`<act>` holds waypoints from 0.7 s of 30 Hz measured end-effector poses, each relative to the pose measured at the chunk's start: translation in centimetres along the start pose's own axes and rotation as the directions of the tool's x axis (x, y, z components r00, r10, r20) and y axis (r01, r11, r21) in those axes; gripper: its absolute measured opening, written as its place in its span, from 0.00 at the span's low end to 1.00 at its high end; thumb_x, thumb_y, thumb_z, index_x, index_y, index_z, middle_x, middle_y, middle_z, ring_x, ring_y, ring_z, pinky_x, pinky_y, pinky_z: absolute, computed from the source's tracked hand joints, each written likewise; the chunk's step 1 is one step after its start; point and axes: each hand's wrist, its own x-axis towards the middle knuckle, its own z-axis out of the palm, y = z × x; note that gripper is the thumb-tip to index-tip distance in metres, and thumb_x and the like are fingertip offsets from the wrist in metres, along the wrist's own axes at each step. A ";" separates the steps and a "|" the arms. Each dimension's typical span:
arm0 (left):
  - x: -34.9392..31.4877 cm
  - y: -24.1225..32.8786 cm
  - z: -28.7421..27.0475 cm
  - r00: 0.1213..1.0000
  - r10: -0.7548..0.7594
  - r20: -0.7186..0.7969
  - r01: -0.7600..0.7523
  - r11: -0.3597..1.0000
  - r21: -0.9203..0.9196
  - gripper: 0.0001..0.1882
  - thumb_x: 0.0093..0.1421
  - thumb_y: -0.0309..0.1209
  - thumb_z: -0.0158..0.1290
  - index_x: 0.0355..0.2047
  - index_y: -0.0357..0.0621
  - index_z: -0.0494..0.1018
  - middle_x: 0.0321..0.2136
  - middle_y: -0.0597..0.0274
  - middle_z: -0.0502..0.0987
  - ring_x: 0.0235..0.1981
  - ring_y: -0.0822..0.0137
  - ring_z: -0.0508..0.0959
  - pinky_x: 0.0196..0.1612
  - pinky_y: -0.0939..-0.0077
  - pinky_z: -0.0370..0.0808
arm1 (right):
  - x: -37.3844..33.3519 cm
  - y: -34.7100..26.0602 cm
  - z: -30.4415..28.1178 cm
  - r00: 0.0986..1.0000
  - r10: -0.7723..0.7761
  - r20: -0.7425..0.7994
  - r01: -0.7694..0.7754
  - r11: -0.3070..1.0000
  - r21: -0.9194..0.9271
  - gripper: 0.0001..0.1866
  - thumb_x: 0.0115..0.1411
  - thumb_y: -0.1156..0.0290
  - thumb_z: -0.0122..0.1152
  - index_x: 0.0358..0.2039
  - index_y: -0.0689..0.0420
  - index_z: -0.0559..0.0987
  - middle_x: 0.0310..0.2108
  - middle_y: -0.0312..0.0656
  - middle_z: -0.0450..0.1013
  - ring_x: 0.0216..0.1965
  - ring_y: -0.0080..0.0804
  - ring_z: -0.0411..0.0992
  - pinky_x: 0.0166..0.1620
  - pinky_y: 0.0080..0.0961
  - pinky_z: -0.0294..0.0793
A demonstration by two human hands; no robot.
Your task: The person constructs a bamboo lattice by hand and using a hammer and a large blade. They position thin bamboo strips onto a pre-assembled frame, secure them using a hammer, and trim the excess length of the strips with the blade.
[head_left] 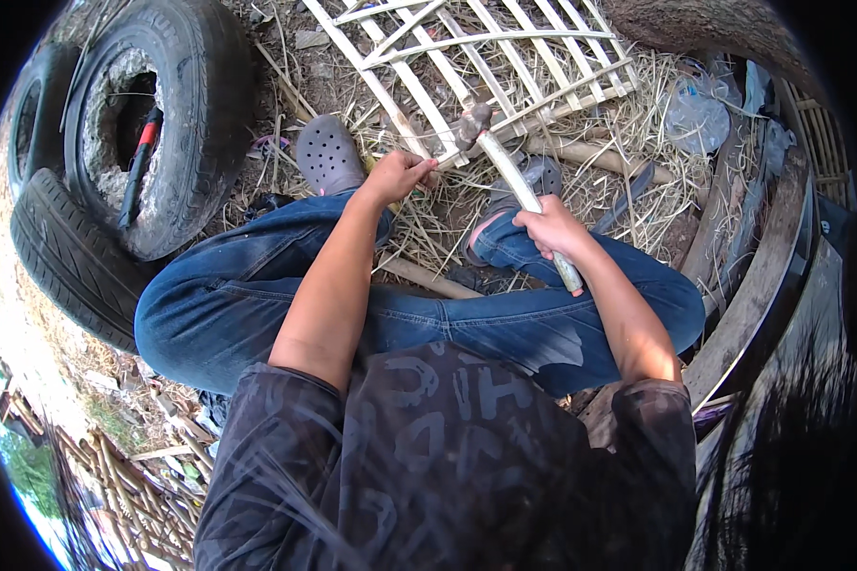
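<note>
A lattice of pale bamboo strips (pixel 490 40) lies on the ground ahead of me. At its near left corner, my left hand (pixel 397 178) is closed, with thumb and fingertips pinching the end of a bamboo strip (pixel 448 160). My right hand (pixel 554 228) is wrapped round the light wooden handle of a hammer (pixel 512 173). The hammer's dull metal head (pixel 474 124) is over the lattice's near edge, just right of my left fingertips; I cannot tell whether it touches the bamboo. Whether a nail is between my left fingers is too small to see.
Old tires (pixel 186 114) stand at the left, a red and black tool (pixel 141 157) leaning in one. My grey clogs (pixel 328 152) flank the work. Straw, a bamboo pole (pixel 600 157), a dark flat blade (pixel 627 197) and clear plastic (pixel 698 116) lie at the right, beside weathered planks (pixel 747 305).
</note>
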 end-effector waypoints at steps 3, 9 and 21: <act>-0.3 0.0 -0.1 0.998 -0.060 0.029 0.057 0.994 0.089 0.22 0.62 0.45 0.50 0.26 0.37 0.80 0.20 0.58 0.79 0.24 0.72 0.75 0.33 0.74 0.72 | -0.2 0.1 0.1 1.000 -0.004 0.015 0.004 0.999 0.044 0.11 0.53 0.71 0.57 0.26 0.69 0.71 0.12 0.37 0.62 0.07 0.24 0.60 0.09 0.25 0.58; -0.1 0.0 0.1 1.000 0.006 0.003 -0.006 0.999 0.044 0.22 0.62 0.44 0.50 0.26 0.37 0.80 0.19 0.60 0.77 0.22 0.72 0.73 0.31 0.74 0.71 | -0.5 0.1 0.0 1.000 -0.016 0.016 0.015 0.999 0.050 0.11 0.53 0.71 0.57 0.26 0.68 0.70 0.11 0.36 0.62 0.07 0.23 0.59 0.09 0.24 0.57; 0.6 -1.5 0.6 1.000 0.014 0.018 -0.015 0.999 0.040 0.22 0.64 0.43 0.48 0.27 0.35 0.79 0.20 0.60 0.78 0.24 0.72 0.75 0.34 0.74 0.72 | -0.7 0.5 1.0 0.997 0.081 -0.003 -0.081 0.994 0.080 0.07 0.55 0.73 0.55 0.27 0.61 0.67 0.11 0.31 0.58 0.07 0.17 0.54 0.09 0.20 0.54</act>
